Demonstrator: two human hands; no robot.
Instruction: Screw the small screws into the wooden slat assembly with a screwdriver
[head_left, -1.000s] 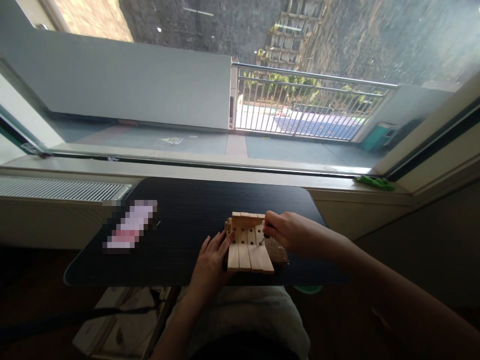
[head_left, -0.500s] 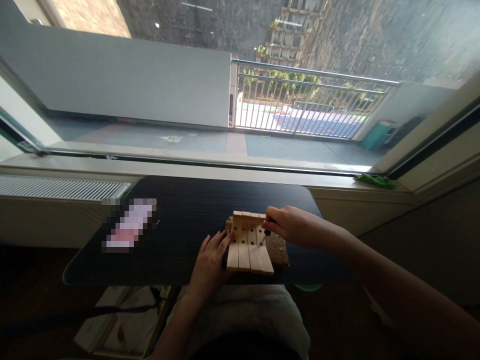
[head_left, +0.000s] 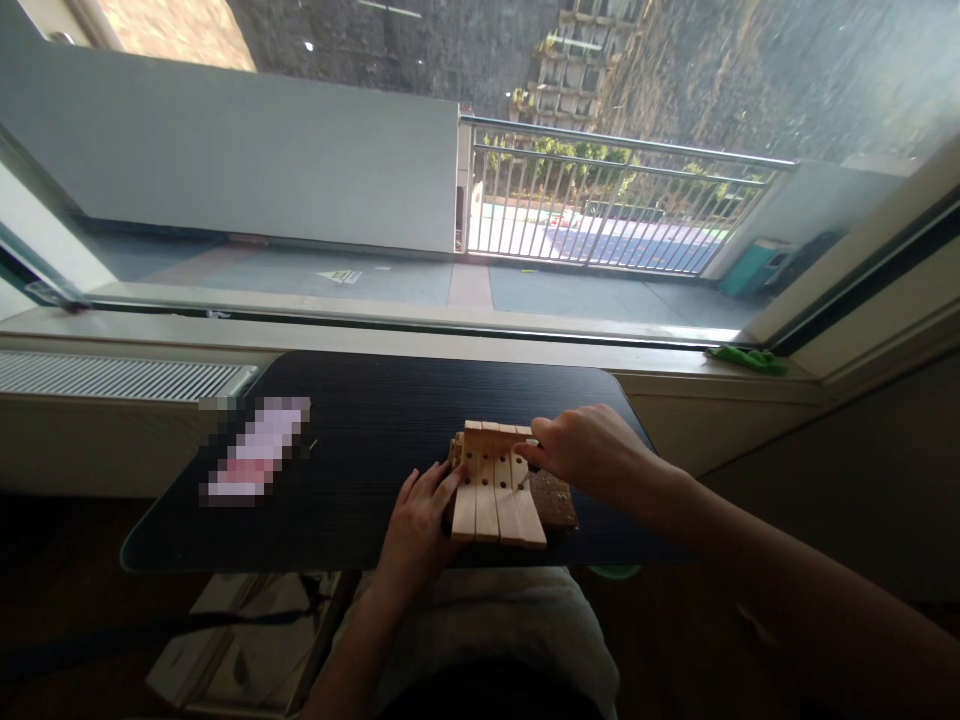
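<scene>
A piece made of several pale wooden slats [head_left: 487, 510], with two rows of dark holes, lies near the front edge of the dark table. Below it and out to its right shows a rough brown block [head_left: 555, 502]. My left hand [head_left: 421, 515] rests against the left side, its fingers stretched and spread, the index fingertip on the wood; the thumb is hidden. My right hand [head_left: 581, 445] is closed on a screwdriver [head_left: 526, 480] above the rightmost slat. Its thin shaft slants down to the lower hole there, and my fingers cover most of the dark handle.
A blurred pink-and-white item [head_left: 259, 445] lies on the left of the table [head_left: 360, 400], with a thin small stick [head_left: 313, 445] beside it. Behind are the windowsill [head_left: 450, 340], a green cloth [head_left: 748, 359] and a radiator grille [head_left: 127, 375].
My right hand has turned about the screwdriver, its back now rolled further over the handle. My left hand and the wooden piece stay in place.
</scene>
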